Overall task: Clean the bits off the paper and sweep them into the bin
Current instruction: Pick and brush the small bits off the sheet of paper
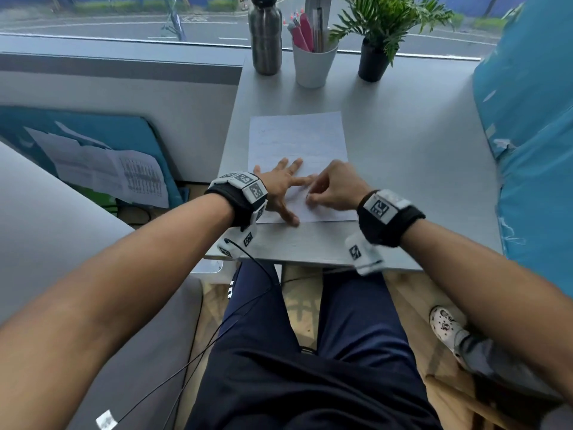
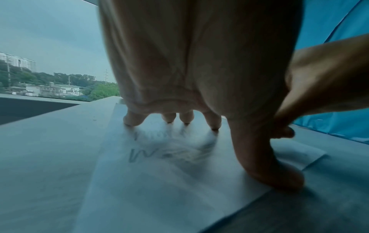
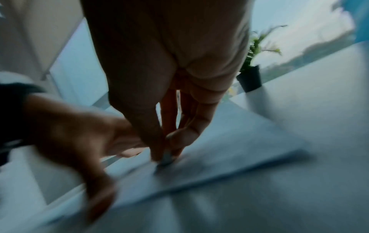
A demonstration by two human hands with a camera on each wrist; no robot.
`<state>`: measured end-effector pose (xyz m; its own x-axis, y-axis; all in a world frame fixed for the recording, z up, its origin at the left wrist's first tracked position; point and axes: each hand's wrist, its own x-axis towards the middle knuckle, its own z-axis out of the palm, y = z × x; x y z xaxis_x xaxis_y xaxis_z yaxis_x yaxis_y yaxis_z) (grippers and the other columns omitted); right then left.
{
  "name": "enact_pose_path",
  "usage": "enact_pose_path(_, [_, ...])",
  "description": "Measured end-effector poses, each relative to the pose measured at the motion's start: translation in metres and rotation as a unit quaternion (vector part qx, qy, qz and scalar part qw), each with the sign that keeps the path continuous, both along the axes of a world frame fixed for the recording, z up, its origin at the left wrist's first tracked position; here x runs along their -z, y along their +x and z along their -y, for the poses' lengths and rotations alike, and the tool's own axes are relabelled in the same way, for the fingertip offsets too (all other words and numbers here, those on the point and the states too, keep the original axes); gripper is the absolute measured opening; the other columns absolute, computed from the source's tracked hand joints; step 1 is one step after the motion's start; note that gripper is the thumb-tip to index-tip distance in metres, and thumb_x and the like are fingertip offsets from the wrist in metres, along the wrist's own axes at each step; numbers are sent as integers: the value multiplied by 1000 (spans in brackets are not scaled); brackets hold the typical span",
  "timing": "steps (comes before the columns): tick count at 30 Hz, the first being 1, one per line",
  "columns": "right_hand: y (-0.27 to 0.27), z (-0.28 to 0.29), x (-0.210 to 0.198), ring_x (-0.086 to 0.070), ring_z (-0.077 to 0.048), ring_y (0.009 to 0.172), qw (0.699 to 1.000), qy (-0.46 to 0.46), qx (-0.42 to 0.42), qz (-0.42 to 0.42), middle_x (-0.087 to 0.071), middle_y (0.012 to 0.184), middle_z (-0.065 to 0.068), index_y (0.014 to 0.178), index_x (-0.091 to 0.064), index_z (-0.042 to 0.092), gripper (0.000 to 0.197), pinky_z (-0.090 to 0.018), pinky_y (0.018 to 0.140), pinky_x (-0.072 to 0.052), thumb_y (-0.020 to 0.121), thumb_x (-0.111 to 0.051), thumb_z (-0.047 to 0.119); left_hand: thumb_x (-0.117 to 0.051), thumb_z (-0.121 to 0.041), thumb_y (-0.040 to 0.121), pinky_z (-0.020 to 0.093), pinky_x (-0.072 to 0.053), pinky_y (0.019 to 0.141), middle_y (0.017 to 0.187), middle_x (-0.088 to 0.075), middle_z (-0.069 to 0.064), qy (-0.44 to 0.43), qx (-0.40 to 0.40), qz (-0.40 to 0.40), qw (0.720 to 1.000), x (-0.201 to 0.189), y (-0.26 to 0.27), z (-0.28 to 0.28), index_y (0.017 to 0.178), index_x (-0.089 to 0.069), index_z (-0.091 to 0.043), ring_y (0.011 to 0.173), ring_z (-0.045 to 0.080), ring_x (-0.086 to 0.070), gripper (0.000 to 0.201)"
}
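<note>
The left hand [image 1: 280,187] lies flat, fingers spread, pinning the paper [image 1: 297,141] against sliding. At its three o'clock, the right hand [image 1: 335,189] pinches a small grey thing [image 3: 166,158], likely an eraser.

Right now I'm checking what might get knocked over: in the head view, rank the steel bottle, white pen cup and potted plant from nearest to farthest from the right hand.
From the right hand, which pinches a small eraser-like object on the paper:
1. White pen cup, straight ahead at the table's far end.
2. Potted plant, far right; close to the cup's distance.
3. Steel bottle, far left by the window.
</note>
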<state>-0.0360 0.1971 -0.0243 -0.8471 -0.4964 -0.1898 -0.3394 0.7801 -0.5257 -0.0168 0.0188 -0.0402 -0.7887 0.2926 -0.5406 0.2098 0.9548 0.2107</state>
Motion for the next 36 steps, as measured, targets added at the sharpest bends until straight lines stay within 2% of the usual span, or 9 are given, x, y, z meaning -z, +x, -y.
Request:
enact_pose_path(2, [-18,-7,-6,-66,-8,72,998,1,59,-18,-76,80,-2,84,-80,12,14,-3,68,-35,75,-77,22,-80,-61,63,73,0,108,160,23,-7,-4,0,-3,1000,-1,0,-2,150,0,-50,147,23,19,118])
enact_pose_path(6, [9,8,-3,-69,-12,69,1000,-10,-9,-12,-75,74,-3,78,-80,10,9,-22,74,-53,72,-76,16,-82,-59,62,74,-1,107,160,23,-6,6,-7,1,1000,-2,0,-2,151,-4,-48,147,23,19,118])
enact_pose_path(9, [2,5,-4,-58,2,53,1000,-15,-12,6,-68,65,4,77,-80,11,7,-17,63,-45,72,-78,17,-81,-59,63,74,-2,108,160,23,-6,3,-4,-1,1000,-4,0,-2,151,-5,-47,148,23,19,117])
enact_pose_path(16, [15,10,-1,-64,-10,63,999,-3,-50,-10,-73,69,0,74,-80,14,7,-23,71,-53,70,-77,18,-79,-66,59,75,0,107,159,26,-5,-1,-3,-1,1000,-1,-1,2,149,-2,-53,147,26,22,119])
enact_pose_path(21, [-20,1,-7,-67,-15,76,997,16,59,-40,-75,77,-4,79,-80,13,12,-19,83,-43,73,-77,22,-78,-66,60,75,2,106,159,27,-7,-3,-11,1,1000,0,-2,-1,149,0,-52,146,26,23,119])
enact_pose_path(25, [11,12,-3,-60,-8,57,999,-3,-40,-6,-73,69,-3,72,-79,10,7,-21,67,-48,71,-76,17,-78,-68,58,75,3,106,158,27,-7,6,-11,-1,1000,3,-4,1,149,-3,-52,146,25,23,120])
enact_pose_path(30, [-16,5,-7,-68,-19,78,997,13,55,-44,-75,80,-7,80,-80,10,15,-20,81,-46,76,-75,23,-79,-67,58,76,3,105,159,26,-7,5,-14,3,1000,3,-2,0,149,-1,-52,146,25,23,120])
enact_pose_path(33, [18,17,-2,-63,-13,63,999,7,-44,-9,-73,70,-5,70,-78,9,9,-27,74,-53,72,-74,17,-79,-67,57,75,3,106,158,28,-7,3,-11,5,1000,1,-4,1,150,2,-50,146,25,24,124])
enact_pose_path(36, [-13,6,-9,-62,-10,62,999,11,34,-10,-75,74,-5,76,-79,11,10,-20,70,-47,72,-77,21,-78,-68,59,75,3,106,158,28,-8,-5,-11,10,1000,0,-4,0,149,8,-49,146,25,24,126])
